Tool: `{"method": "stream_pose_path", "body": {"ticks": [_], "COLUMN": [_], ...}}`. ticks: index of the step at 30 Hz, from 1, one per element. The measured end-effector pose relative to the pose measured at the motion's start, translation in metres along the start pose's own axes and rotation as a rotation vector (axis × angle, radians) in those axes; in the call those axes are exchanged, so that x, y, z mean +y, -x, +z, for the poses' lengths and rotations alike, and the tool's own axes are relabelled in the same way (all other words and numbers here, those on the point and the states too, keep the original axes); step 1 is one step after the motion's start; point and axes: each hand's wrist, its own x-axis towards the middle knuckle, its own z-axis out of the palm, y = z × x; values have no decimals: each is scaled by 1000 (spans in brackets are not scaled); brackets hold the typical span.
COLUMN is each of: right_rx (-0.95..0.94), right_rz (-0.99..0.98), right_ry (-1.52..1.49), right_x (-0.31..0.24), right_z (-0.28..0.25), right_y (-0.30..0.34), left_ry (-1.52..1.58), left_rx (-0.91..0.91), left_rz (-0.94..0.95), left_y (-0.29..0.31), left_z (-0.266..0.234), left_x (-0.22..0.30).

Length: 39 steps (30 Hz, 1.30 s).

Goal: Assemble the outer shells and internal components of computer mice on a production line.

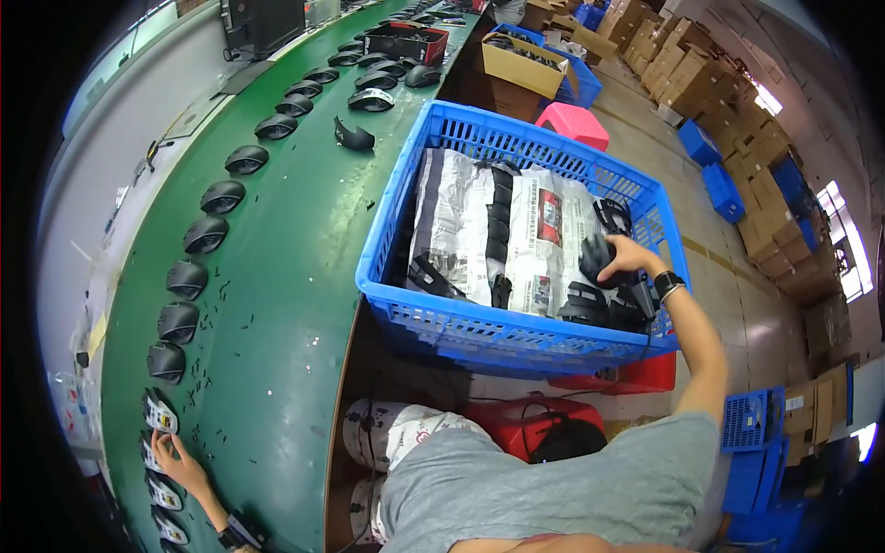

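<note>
My left hand (177, 463) reaches to the row at the left edge of the bench, its fingers curled round a mouse with a light, uncovered top (147, 452). Similar uncovered mice, such as this light-topped mouse (164, 493), lie just before and behind it. Inside the blue crate (498, 323), my right hand (631, 256) grips a black mouse shell (595, 260) at the right side. More black shells (590, 300) lie around it. Printed paper sheets (539, 240) separate rows of shells in the crate.
Black-covered mice (205, 235) continue along the green bench (277, 369). Small black bits are scattered there, and a loose black shell (353, 135) lies farther up. A red-and-black box (406, 41) stands beyond. Behind the crate are a pink stool (573, 124) and a carton (521, 69).
</note>
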Motion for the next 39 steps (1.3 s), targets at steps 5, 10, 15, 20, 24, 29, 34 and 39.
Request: {"method": "stream_pose_path", "body": {"ticks": [5, 10, 15, 20, 24, 29, 34, 39], "right_rx": [-389, -530, -585, -720, -762, -668, -704, -704], "right_rz": [63, 53, 170, 134, 29, 69, 38, 110], "right_ry": [-6, 88, 150, -2, -153, 144, 91, 70], "right_x": [-7, -30, -28, -29, -16, -9, 54, 66], "right_z": [0, 35, 37, 43, 50, 56, 64, 62], "right_y": [1, 9, 13, 11, 5, -4, -17, -18], "left_ry": [-26, -27, -23, -33, -59, -63, -43, -15], "left_rx": [-3, -36, -2, 18, 37, 97, 99, 122], "left_rz": [-21, -46, -66, -80, -96, -75, -105, -101], "left_y": [-2, 0, 5, 3, 1, 3, 0, 4], "left_z": [-10, -11, -6, -14, -14, -10, -4, -3], "left_x": [1, 10, 22, 44, 48, 47, 52, 46]}}
